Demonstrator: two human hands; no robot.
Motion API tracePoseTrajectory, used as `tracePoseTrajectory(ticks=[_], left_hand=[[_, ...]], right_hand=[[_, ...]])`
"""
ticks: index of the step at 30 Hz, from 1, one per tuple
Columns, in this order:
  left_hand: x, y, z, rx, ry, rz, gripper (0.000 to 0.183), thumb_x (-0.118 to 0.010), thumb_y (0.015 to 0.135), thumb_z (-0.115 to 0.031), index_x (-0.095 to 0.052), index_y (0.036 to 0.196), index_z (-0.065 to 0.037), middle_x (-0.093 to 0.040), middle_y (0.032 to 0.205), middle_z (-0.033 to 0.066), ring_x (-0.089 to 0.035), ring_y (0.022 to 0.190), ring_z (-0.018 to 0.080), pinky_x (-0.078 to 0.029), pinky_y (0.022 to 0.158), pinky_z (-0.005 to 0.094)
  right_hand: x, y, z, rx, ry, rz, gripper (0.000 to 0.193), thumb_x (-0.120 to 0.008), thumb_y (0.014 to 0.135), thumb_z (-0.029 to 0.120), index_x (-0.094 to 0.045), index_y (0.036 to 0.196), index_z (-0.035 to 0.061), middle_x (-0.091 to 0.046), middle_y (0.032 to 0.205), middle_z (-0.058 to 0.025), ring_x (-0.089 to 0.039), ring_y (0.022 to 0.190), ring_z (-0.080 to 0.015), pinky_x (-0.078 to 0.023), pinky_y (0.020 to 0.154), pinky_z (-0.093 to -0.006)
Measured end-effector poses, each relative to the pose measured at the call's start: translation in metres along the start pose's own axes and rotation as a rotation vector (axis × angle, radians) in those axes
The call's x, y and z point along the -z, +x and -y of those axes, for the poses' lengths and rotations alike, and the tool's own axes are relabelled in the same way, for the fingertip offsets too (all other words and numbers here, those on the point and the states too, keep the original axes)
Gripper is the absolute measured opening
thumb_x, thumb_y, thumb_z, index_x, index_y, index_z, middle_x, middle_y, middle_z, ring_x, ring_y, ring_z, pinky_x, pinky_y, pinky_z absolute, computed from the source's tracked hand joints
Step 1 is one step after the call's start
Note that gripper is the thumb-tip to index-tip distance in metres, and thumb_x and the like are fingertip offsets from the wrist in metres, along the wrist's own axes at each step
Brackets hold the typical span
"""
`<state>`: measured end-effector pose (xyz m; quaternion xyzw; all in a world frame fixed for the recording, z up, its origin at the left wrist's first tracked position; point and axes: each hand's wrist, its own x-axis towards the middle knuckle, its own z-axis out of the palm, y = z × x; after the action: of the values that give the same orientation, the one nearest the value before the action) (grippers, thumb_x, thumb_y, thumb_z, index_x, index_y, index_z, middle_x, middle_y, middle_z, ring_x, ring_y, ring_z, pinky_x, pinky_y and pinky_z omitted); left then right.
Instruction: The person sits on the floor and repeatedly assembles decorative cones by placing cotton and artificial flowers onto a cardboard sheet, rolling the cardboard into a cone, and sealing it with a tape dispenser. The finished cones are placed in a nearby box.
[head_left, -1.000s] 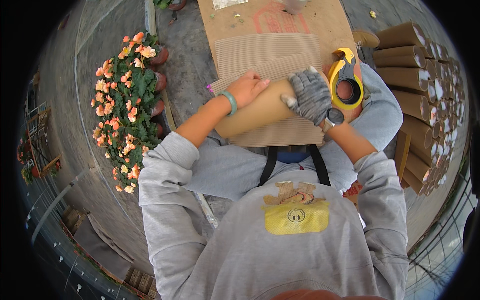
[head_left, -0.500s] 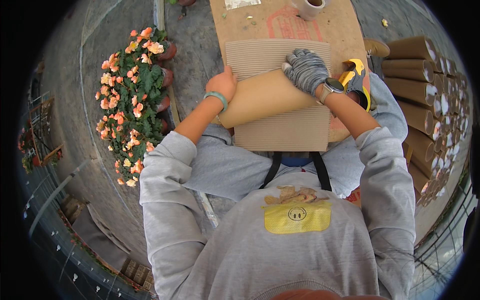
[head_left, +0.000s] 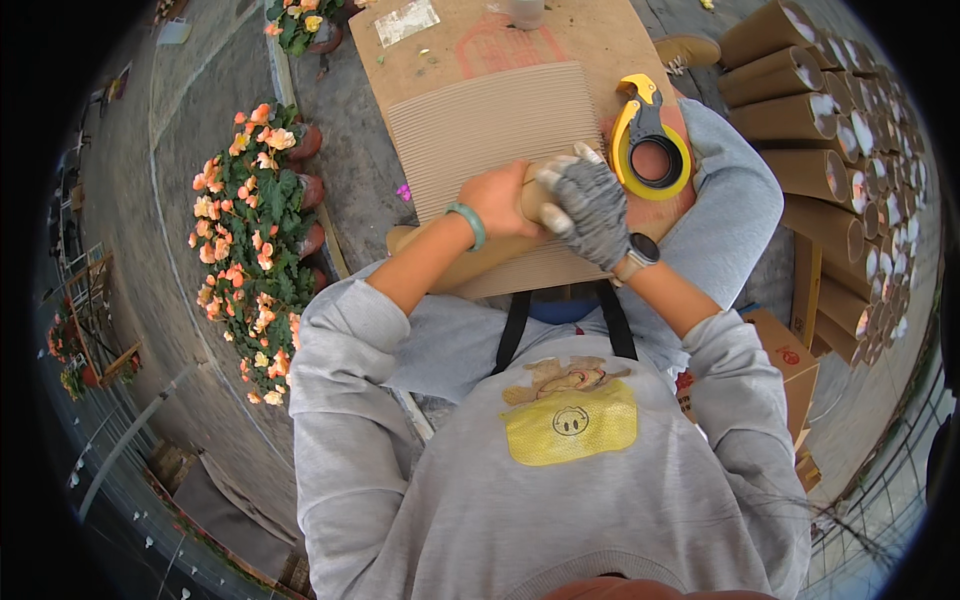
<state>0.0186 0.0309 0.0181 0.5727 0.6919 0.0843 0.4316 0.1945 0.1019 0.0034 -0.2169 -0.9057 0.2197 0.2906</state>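
brown paper roll [head_left: 490,258] lies aslant over the lower part of a ribbed cardboard sheet [head_left: 480,115], which rests on the worktop [head_left: 600,50] across the person's lap. in the head view, the bare left hand [head_left: 500,200] is curled narrowly around the roll near its right end, and the right hand [head_left: 590,205], in a grey glove with pale fingertips, has its thumb and fingers bent about that same end, so the two hands are close together. half a second ago the left hand was over at the roll's left end, with the hands well apart; now it has come across beside the glove, and the roll looks slimmer than it did. a green bangle [head_left: 467,226] circles the left wrist and a watch [head_left: 642,248] the right. the yellow and black tape dispenser [head_left: 642,122], partly covered by the right wrist half a second ago, shows whole now, just right of the sheet. brown tubes [head_left: 800,165] are stacked beyond it, as before, and orange flowers [head_left: 245,240] line the left side. a cardboard box [head_left: 790,365] has come into sight behind the right forearm.
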Motion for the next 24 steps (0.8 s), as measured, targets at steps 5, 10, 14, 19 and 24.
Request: tracePoseTrajectory(ticks=[5, 10, 14, 19, 24], left_hand=[[0.028, 0.004, -0.012, -0.023, 0.102, 0.020, 0.081, -0.077, 0.053, -0.039, -0.047, 0.120, -0.005, -0.060, 0.107, 0.0186, -0.058, 0.099, 0.0342, -0.047, 0.084, 0.0400], [0.032, 0.005, -0.020, -0.073, 0.394, -0.259, 0.076, -0.077, 0.056, -0.034, -0.045, 0.117, -0.003, -0.059, 0.104, 0.0172, -0.057, 0.098, 0.0324, -0.048, 0.081, 0.0413], [0.005, -0.010, -0.020, 0.021, 0.366, -0.358, 0.079, -0.077, 0.057, -0.032, -0.043, 0.122, -0.002, -0.058, 0.105, 0.0169, -0.055, 0.099, 0.0314, -0.048, 0.082, 0.0405], [-0.018, -0.012, -0.014, -0.059, 0.412, -0.505, 0.080, -0.078, 0.056, -0.029, -0.043, 0.121, -0.001, -0.057, 0.107, 0.0156, -0.055, 0.099, 0.0303, -0.049, 0.081, 0.0387], [-0.023, -0.009, -0.016, -0.047, 0.421, -0.544, 0.078, -0.079, 0.055, -0.028, -0.045, 0.120, -0.001, -0.058, 0.107, 0.0148, -0.055, 0.100, 0.0300, -0.049, 0.081, 0.0391]], right_hand=[[0.027, -0.010, -0.052, -0.765, 0.032, -0.001, 0.040, -0.071, 0.071, 0.018, -0.055, 0.104, 0.0003, -0.059, 0.101, -0.0189, -0.058, 0.089, -0.0351, -0.047, 0.079, -0.0396], [0.032, -0.006, -0.072, -0.642, -0.331, 0.379, 0.065, -0.073, 0.067, 0.028, -0.047, 0.120, 0.0011, -0.058, 0.105, -0.0212, -0.056, 0.098, -0.0354, -0.041, 0.091, -0.0419], [0.079, 0.018, -0.053, -0.673, -0.030, 0.354, 0.064, -0.071, 0.074, 0.032, -0.046, 0.123, 0.0001, -0.060, 0.105, -0.0153, -0.060, 0.097, -0.0263, -0.047, 0.084, -0.0344], [0.129, 0.051, -0.007, -0.785, 0.987, 0.141, 0.042, -0.063, 0.086, 0.035, -0.058, 0.111, 0.0018, -0.063, 0.089, -0.0038, -0.060, 0.076, -0.0086, -0.049, 0.067, -0.0231], [0.111, 0.017, 0.053, -0.771, 0.902, 0.275, 0.040, -0.066, 0.083, 0.034, -0.059, 0.104, 0.0010, -0.062, 0.088, -0.0081, -0.059, 0.078, -0.0140, -0.049, 0.069, -0.0284]])
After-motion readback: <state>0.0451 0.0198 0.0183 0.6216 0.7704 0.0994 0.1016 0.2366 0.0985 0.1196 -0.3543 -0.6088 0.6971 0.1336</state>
